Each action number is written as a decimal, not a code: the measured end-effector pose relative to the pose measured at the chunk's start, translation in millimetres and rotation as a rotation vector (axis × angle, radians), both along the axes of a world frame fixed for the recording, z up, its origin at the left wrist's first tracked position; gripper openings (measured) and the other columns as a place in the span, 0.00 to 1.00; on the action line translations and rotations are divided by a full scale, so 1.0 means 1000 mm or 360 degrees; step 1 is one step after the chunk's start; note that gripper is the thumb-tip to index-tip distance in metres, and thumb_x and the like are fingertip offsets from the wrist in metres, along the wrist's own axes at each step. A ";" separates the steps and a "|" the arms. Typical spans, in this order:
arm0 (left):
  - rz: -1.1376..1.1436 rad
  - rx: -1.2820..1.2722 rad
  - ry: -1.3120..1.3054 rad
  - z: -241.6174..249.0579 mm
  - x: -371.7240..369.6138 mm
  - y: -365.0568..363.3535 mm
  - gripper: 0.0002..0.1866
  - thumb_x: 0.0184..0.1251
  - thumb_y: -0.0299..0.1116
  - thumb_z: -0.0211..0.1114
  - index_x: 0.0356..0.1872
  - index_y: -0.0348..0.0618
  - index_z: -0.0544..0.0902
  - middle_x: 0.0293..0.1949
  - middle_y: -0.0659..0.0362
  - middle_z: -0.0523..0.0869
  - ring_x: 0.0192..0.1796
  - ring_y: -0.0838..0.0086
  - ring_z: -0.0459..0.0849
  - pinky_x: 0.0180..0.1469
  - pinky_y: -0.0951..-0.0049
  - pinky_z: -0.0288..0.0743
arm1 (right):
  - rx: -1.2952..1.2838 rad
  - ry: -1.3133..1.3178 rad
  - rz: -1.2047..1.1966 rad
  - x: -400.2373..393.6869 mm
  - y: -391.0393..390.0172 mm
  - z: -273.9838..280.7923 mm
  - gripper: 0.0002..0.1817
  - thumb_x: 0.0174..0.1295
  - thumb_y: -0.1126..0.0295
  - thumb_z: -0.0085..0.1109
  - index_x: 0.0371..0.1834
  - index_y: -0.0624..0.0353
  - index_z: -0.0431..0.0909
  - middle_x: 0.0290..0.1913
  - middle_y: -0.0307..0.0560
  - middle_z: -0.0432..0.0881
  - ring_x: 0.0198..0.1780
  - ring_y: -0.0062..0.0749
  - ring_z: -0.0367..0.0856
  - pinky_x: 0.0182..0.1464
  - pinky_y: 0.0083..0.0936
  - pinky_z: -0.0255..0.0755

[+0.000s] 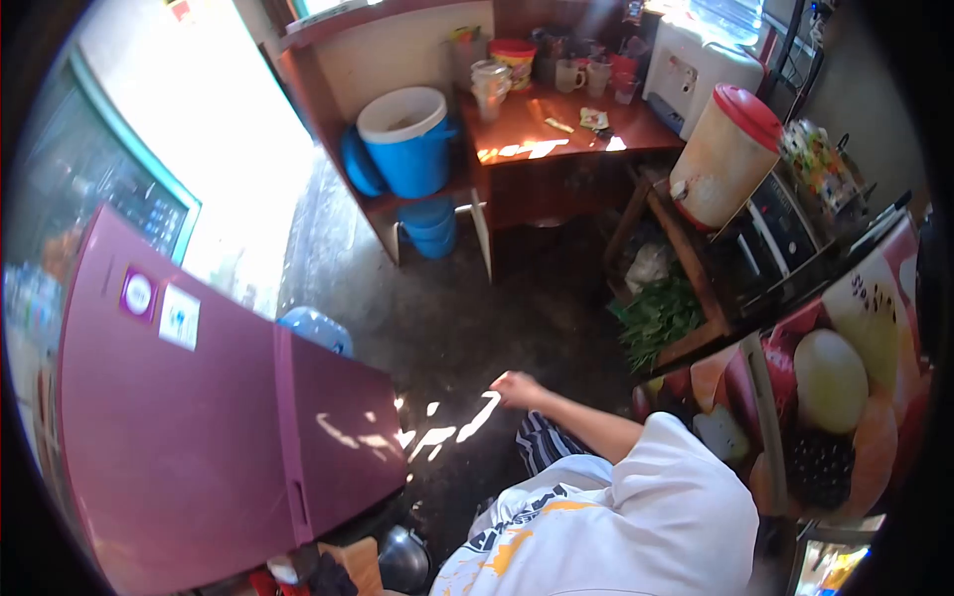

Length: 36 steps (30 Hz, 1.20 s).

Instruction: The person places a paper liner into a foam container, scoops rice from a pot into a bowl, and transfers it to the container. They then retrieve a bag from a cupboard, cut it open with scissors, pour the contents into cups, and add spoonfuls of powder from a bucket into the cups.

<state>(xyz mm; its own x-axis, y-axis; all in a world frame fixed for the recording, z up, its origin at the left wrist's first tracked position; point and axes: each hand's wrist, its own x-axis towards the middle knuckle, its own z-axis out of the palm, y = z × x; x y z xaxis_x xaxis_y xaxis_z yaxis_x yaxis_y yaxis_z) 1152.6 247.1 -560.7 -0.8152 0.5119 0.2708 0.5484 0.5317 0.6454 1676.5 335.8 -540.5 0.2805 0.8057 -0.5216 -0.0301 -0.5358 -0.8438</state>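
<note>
My right hand (515, 389) hangs low in front of my body, with the forearm reaching out from a white sleeve. Its fingers are loosely bent and point left, and nothing shows in them. Below and behind it lies the dark floor (467, 328), streaked with bright patches of sunlight. The nearest large thing on its left is a purple refrigerator (189, 417), its doors closed. My left hand is out of the picture.
A wooden table (556, 139) at the back holds cups and a red-lidded tub (513, 62). Blue buckets (405, 149) stand left of it. On the right are a red-lidded drink cooler (725, 154), leafy greens (661, 323) and a fruit-print cabinet (815, 397). A metal pot (402, 559) sits below.
</note>
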 end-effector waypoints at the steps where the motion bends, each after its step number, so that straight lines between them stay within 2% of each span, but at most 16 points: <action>1: -0.0025 -0.0067 -0.0005 -0.006 0.027 0.001 0.09 0.57 0.28 0.56 0.37 0.34 0.77 0.36 0.53 0.78 0.37 0.64 0.77 0.44 0.66 0.74 | 0.0224 -0.0395 -0.0034 0.068 0.003 -0.029 0.10 0.60 0.66 0.58 0.37 0.61 0.81 0.29 0.45 0.82 0.26 0.26 0.81 0.29 0.25 0.76; 5: -0.0684 -0.0067 -0.0312 -0.047 0.149 0.085 0.09 0.55 0.26 0.55 0.25 0.36 0.83 0.24 0.58 0.83 0.28 0.67 0.80 0.37 0.67 0.76 | 0.0366 -0.0535 -0.0701 0.284 0.026 0.040 0.06 0.63 0.73 0.49 0.36 0.59 0.77 0.25 0.38 0.77 0.24 0.20 0.75 0.25 0.20 0.72; 8: -0.1300 -0.0149 -0.0750 0.001 0.343 0.228 0.06 0.60 0.26 0.57 0.32 0.35 0.81 0.31 0.52 0.83 0.35 0.66 0.80 0.40 0.69 0.73 | 0.0488 -0.1074 -0.0966 0.420 0.052 0.042 0.07 0.62 0.70 0.54 0.38 0.60 0.79 0.28 0.40 0.79 0.23 0.19 0.75 0.25 0.21 0.70; 9: -0.1845 0.0176 -0.0437 0.036 0.412 0.269 0.06 0.62 0.27 0.57 0.31 0.37 0.82 0.31 0.53 0.82 0.34 0.65 0.80 0.39 0.69 0.73 | 0.0464 -0.1147 -0.1034 0.453 0.064 0.048 0.10 0.61 0.67 0.56 0.40 0.60 0.79 0.29 0.41 0.80 0.25 0.22 0.76 0.26 0.23 0.71; 10: -0.1874 0.0051 -0.0447 0.074 0.488 0.299 0.06 0.63 0.28 0.57 0.31 0.38 0.82 0.31 0.53 0.82 0.35 0.64 0.81 0.40 0.69 0.73 | 0.0446 -0.1219 -0.1107 0.480 0.078 0.057 0.12 0.60 0.64 0.58 0.41 0.61 0.79 0.30 0.43 0.82 0.26 0.26 0.78 0.28 0.25 0.72; 12: -0.2320 0.0199 -0.0311 0.122 0.620 0.353 0.07 0.64 0.29 0.58 0.31 0.40 0.83 0.31 0.53 0.82 0.36 0.60 0.80 0.41 0.64 0.73 | 0.0315 -0.1320 -0.1129 0.512 0.106 0.101 0.21 0.55 0.58 0.61 0.45 0.64 0.77 0.38 0.55 0.83 0.44 0.44 0.82 0.50 0.33 0.73; 13: -0.2554 0.0371 -0.0249 0.134 0.682 0.376 0.07 0.63 0.31 0.58 0.31 0.41 0.83 0.31 0.52 0.82 0.36 0.58 0.80 0.40 0.64 0.72 | 0.0299 -0.1334 -0.1206 0.532 0.123 0.104 0.22 0.55 0.58 0.61 0.46 0.65 0.77 0.39 0.57 0.83 0.44 0.45 0.82 0.49 0.33 0.73; 18: -0.2728 0.0210 -0.0227 0.121 0.941 0.452 0.10 0.58 0.38 0.62 0.29 0.40 0.82 0.34 0.52 0.82 0.46 0.57 0.77 0.50 0.59 0.70 | 0.0289 -0.1596 -0.1299 0.633 0.194 0.083 0.26 0.53 0.55 0.60 0.49 0.65 0.76 0.48 0.61 0.78 0.51 0.52 0.76 0.56 0.41 0.68; 20: -0.2584 -0.0012 0.0129 0.124 1.009 0.467 0.17 0.55 0.44 0.65 0.36 0.41 0.81 0.41 0.51 0.79 0.52 0.56 0.73 0.54 0.51 0.66 | -0.0197 -0.1755 -0.1250 0.663 0.218 0.092 0.28 0.54 0.54 0.60 0.52 0.64 0.75 0.51 0.59 0.77 0.54 0.54 0.73 0.59 0.47 0.64; 22: -0.2502 -0.0169 0.0359 0.114 1.054 0.479 0.25 0.52 0.51 0.66 0.42 0.40 0.78 0.48 0.51 0.75 0.57 0.56 0.68 0.54 0.48 0.64 | -0.0559 -0.1528 -0.1227 0.689 0.238 0.090 0.32 0.54 0.52 0.59 0.60 0.58 0.70 0.50 0.58 0.78 0.61 0.55 0.69 0.60 0.48 0.63; 24: -0.2298 -0.0010 0.0797 0.074 1.094 0.494 0.32 0.47 0.62 0.66 0.41 0.42 0.77 0.46 0.53 0.74 0.56 0.59 0.68 0.53 0.55 0.66 | -0.0595 -0.1263 -0.1342 0.709 0.254 0.069 0.32 0.54 0.48 0.63 0.55 0.60 0.73 0.46 0.62 0.80 0.50 0.54 0.78 0.54 0.41 0.70; 26: -0.2352 -0.0199 0.0825 0.072 1.108 0.499 0.29 0.48 0.58 0.67 0.41 0.44 0.77 0.47 0.54 0.74 0.57 0.59 0.68 0.54 0.54 0.65 | -0.0443 -0.1457 -0.1422 0.722 0.262 0.040 0.32 0.51 0.47 0.64 0.51 0.61 0.76 0.44 0.61 0.80 0.45 0.49 0.81 0.50 0.38 0.71; 30: -0.2602 -0.0630 0.0216 0.079 1.125 0.512 0.17 0.54 0.42 0.68 0.42 0.44 0.81 0.51 0.55 0.75 0.59 0.57 0.66 0.56 0.46 0.59 | -0.0081 -0.1698 -0.1709 0.712 0.264 0.067 0.21 0.53 0.55 0.66 0.37 0.64 0.81 0.39 0.53 0.83 0.42 0.45 0.82 0.46 0.37 0.72; 32: -0.2742 -0.0222 0.0026 0.085 1.113 0.493 0.13 0.58 0.37 0.66 0.41 0.43 0.80 0.48 0.53 0.76 0.55 0.61 0.71 0.53 0.51 0.64 | 0.0236 -0.1354 -0.1882 0.703 0.263 0.076 0.16 0.54 0.62 0.65 0.37 0.64 0.81 0.39 0.51 0.84 0.41 0.41 0.82 0.46 0.34 0.72; 34: -0.3046 -0.0605 -0.1368 0.124 1.099 0.475 0.06 0.63 0.30 0.63 0.35 0.39 0.77 0.32 0.59 0.80 0.36 0.75 0.78 0.41 0.78 0.71 | 0.0737 -0.0889 -0.1853 0.681 0.252 0.098 0.15 0.56 0.66 0.65 0.42 0.65 0.79 0.38 0.46 0.83 0.43 0.29 0.80 0.49 0.26 0.70; 36: -0.2893 -0.0849 -0.1585 0.147 1.088 0.452 0.03 0.65 0.26 0.61 0.34 0.39 0.77 0.29 0.64 0.80 0.34 0.81 0.76 0.39 0.81 0.70 | 0.1222 -0.0322 -0.1795 0.638 0.238 0.115 0.18 0.58 0.64 0.65 0.45 0.66 0.78 0.41 0.42 0.81 0.46 0.24 0.78 0.51 0.22 0.69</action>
